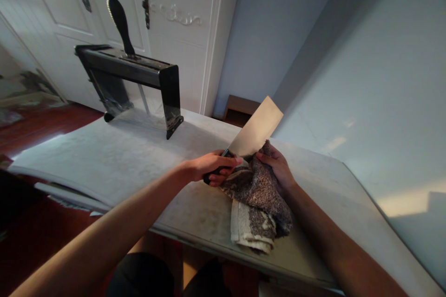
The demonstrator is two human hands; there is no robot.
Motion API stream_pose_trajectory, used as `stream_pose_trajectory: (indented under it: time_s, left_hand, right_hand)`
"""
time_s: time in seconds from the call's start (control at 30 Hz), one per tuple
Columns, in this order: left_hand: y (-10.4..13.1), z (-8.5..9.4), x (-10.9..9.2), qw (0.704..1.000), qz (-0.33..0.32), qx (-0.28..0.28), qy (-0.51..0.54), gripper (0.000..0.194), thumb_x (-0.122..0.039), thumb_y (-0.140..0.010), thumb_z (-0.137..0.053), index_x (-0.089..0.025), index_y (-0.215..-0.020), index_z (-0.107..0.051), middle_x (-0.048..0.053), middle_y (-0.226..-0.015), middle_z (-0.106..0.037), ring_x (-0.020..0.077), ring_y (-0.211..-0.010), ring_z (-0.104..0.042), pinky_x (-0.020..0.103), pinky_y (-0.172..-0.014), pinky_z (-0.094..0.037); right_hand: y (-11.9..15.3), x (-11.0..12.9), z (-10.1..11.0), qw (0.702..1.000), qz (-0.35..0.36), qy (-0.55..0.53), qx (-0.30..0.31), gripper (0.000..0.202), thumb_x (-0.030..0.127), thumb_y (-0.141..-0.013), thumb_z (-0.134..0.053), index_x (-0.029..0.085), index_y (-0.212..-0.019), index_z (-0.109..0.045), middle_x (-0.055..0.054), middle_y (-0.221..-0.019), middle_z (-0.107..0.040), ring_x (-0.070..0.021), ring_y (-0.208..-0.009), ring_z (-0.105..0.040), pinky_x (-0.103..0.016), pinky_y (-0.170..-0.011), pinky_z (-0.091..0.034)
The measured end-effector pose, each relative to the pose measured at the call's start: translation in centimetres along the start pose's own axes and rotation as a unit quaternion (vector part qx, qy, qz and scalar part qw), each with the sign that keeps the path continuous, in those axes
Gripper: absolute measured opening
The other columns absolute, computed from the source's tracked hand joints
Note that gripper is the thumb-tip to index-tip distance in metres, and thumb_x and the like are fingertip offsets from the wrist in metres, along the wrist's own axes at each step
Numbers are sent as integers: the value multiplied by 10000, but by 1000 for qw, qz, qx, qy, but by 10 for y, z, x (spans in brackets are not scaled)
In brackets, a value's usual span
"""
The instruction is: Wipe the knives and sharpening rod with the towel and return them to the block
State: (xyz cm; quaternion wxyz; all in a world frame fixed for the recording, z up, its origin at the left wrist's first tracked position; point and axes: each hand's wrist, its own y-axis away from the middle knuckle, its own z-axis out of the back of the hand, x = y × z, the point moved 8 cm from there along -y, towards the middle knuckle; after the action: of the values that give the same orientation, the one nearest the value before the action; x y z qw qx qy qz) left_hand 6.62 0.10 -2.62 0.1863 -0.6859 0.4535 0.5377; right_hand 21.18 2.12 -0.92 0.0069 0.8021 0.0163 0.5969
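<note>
My left hand (216, 168) is wrapped round the dark handle of a cleaver (257, 126). Its broad, shiny blade points up and away to the right, above the table. In my right hand (278, 167) is a brown and cream towel (263, 185), with fingers and thumb pinching it close to the lower edge of the blade. The bunched towel hangs between my hands, and its pale folded end rests near the table's front edge. Part of the cleaver's handle is hidden by my left fingers.
A black-framed knife block (167, 76) with clear sides stands on the white table (139, 167) at the back left; a black-handled tool (120, 23) sticks up from it. Behind are a white cabinet (181, 41) and a small brown wooden piece (240, 107). A pale wall (376, 102) borders the right side.
</note>
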Motion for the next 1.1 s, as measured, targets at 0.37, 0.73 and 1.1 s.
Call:
stream_pose_trajectory:
  time_s: [0.37,0.73,1.1]
  left_hand:
    - [-2,5,-3,999,-17,-27,-6,477,-508,-802,-672,-193,-583,-388,-83,-431,-320,48,-319,-281,188,-310,-216]
    - [-2,7,-9,996,-49,-68,4,417,-419,-780,-707,-193,-602,-405,-91,-415,-323,42,-336,-260,189,-339,-231]
    - [-2,15,-16,987,-102,-128,-7,348,-420,-743,-749,-173,-792,-510,-87,-552,-421,47,-402,-353,195,-376,-319]
  right_hand:
    - [-1,2,4,999,18,31,-38,365,272,-602,-810,227,-931,-659,5,-788,-740,-199,-628,-682,-350,-638,-571]
    - [-4,-3,11,998,-4,14,-62,340,246,-593,-764,214,-907,-637,14,-729,-727,-190,-578,-652,-329,-564,-558]
    - [-6,-2,19,993,8,8,-116,246,233,-585,-738,227,-810,-640,37,-651,-690,-177,-543,-615,-345,-587,-569]
